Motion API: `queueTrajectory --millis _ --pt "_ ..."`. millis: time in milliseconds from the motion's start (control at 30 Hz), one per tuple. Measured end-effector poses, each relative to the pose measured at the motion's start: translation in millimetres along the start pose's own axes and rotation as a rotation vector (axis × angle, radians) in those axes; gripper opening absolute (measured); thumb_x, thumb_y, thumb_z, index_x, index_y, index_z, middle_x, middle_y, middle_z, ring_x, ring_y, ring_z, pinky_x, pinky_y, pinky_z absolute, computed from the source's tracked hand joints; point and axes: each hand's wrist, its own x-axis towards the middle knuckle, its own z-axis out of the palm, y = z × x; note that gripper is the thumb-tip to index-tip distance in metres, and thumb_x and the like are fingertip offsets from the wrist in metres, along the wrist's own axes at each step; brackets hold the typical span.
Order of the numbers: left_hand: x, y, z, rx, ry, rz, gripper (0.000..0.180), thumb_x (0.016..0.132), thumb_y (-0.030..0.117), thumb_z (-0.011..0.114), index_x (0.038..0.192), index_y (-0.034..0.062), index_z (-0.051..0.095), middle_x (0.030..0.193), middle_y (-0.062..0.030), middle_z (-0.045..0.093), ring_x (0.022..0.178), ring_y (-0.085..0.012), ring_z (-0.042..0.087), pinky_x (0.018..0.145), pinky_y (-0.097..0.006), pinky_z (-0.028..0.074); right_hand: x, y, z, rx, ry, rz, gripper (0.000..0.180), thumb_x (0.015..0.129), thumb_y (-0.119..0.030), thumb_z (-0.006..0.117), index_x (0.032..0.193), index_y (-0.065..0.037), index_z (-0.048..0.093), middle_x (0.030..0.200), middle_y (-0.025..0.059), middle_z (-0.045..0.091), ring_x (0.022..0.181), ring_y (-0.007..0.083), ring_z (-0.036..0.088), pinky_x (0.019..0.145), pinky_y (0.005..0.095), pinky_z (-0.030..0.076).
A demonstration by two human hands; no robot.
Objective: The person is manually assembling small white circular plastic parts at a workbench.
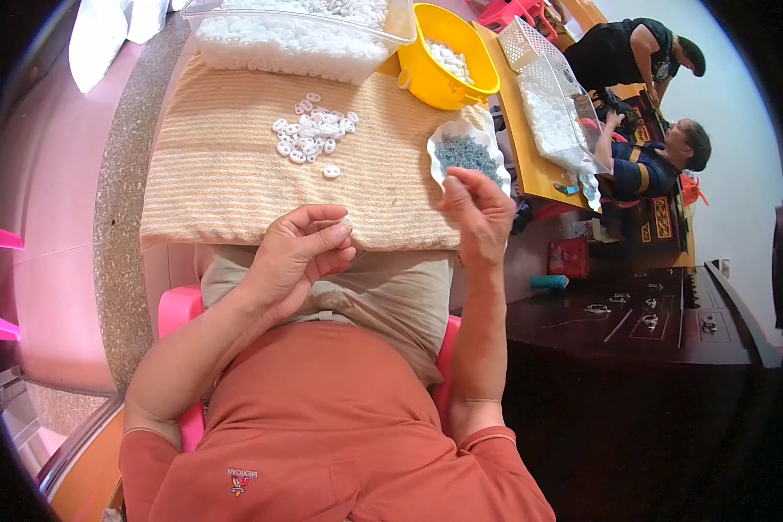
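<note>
At cloth edge point(208, 233), left hand point(297, 250) pinching white piece point(347, 224); right hand point(480, 216) by dish point(442, 134).

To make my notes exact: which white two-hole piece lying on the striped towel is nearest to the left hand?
The lone white two-hole piece between the left hand and the loose pile; the others lie grouped farther away.
</note>
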Motion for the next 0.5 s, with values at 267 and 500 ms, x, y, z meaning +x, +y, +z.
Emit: queueTrajectory --millis 267,500 --pt "2.5 -4.7 -3.7 0.004 -0.025 0.014 0.018 0.087 0.003 0.066 0.103 0.0041 0.057 0.090 -0.0059 0.064 0.083 -0.0148 0.065 0.075 -0.028 0.058 -5.6 22.3 -27.4 -0.347 -0.102 -0.048 0.014 0.086 -0.004 0.069 0.099 0.001 0.067 0.079 0.0008 0.062 0.065 0.0050 0.052 0.058 0.0193 0.042" --pt "4.4 -8.5 -6.8 0.030 -0.031 0.007 0.018 0.088 0.004 0.066 0.103 0.0035 0.056 0.091 -0.0060 0.064 0.083 -0.0147 0.064 0.077 -0.029 0.058 -2.6 26.2 0.9 -0.774 -0.317 -0.295 0.019 0.077 0.000 0.068 0.096 -0.003 0.068 0.094 0.0107 0.065 0.080 0.0266 0.065 0.070 0.0333 0.051"
